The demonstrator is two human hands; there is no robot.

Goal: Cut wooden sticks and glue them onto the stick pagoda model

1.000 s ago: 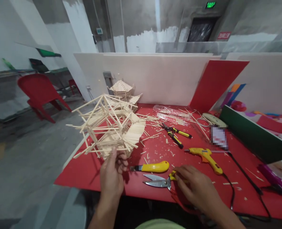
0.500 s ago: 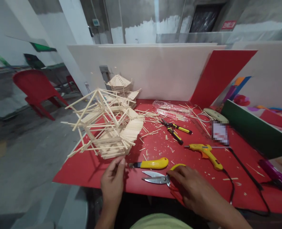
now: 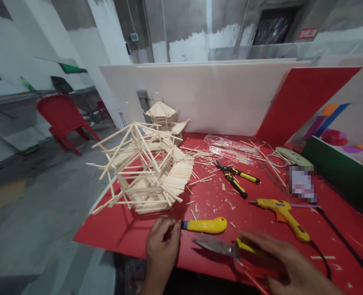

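Observation:
My right hand [image 3: 284, 258], smeared by motion, is around the handles of a pair of scissors [image 3: 216, 246] with one yellow and one red handle. The blades are together and point left. My left hand [image 3: 162, 241] rests at the front of the table with its fingers curled in a pinch. Whatever is between those fingertips is hidden. Just right of them lies a yellow utility knife [image 3: 207, 225], its dark end close to the fingers. Behind the left hand stands a model pavilion frame [image 3: 138, 168] of thin wooden sticks.
A yellow glue gun [image 3: 284, 215] with its cord lies at the right. Yellow-and-black pliers [image 3: 233, 178] sit mid-table among stick offcuts. Farther back are a bag of sticks [image 3: 230, 149] and a finished-looking model roof [image 3: 161, 110]. White boards [image 3: 193, 98] stand behind the red tabletop [image 3: 107, 231].
The scissors' blades have come together, and my right hand has shifted right and nearer with them. My left hand stays pinched by the knife. The whole view has turned slightly left.

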